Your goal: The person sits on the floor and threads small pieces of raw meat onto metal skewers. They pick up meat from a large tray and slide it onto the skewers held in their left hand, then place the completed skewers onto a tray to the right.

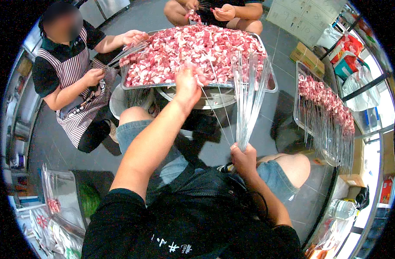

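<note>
My left hand (189, 83) is at the near rim of a large metal tray (276, 84), pinching a small piece of raw meat (199, 81) at the tip of a thin metal skewer (216, 116). Heaped cut raw meat (197, 48), red with pale fat, fills the tray. A fanned bundle of metal skewers (247, 110) rises from my right hand (244, 157), which grips their lower ends between my knees and the tray. Two skewers lean away from the bundle towards my left hand. The bundle's upper ends overlap the tray's right part.
At left, a person in a striped apron (84, 121) holds skewers; across the tray, another person's hands (225, 13) handle meat. Loaded skewers (327, 103) lie on a tray at right. Below the big tray stand a white bucket (116, 103) and a round basin (200, 103).
</note>
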`<state>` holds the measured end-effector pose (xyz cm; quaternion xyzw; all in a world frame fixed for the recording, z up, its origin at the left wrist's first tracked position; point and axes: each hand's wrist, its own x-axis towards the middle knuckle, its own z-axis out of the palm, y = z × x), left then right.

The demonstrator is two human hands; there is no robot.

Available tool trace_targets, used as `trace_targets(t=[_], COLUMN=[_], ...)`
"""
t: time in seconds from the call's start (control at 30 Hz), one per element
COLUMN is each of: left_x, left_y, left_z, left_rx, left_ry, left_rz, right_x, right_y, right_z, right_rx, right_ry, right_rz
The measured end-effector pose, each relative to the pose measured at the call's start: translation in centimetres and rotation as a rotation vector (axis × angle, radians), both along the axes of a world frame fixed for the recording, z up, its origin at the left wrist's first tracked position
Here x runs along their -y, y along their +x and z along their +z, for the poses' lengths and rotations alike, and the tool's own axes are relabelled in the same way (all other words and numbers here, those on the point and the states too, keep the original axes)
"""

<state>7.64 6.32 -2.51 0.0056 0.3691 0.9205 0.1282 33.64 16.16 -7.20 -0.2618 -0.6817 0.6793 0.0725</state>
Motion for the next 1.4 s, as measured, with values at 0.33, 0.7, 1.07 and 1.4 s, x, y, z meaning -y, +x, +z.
trace_targets(t=[0.33, 0.7, 1.07, 1.4], left_x=[-0.7, 4.6, 7.9, 6.3], left_y=[0.5, -4.2, -7.0, -6.3], left_z=[0.7, 1.7, 1.2, 0.6], left_rx=[-0.600, -0.899, -0.204, -0.012], left_ry=[-0.850, -2.018, -0.538, -0.177], left_rz=[-0.067, -0.335, -0.362, -0.270], right_x=[0.1, -1.3, -1.0, -1.2], right_y=[-0.2, -0.2, 0.0, 0.2], right_z=[0.3, 0.7, -1.2, -0.9], right_rx=[-0.037, 0.023, 0.001, 0.013], right_ry=[-0.076, -0.256, -0.076, 0.058], right_rz=[-0.018, 0.140, 0.255, 0.196])
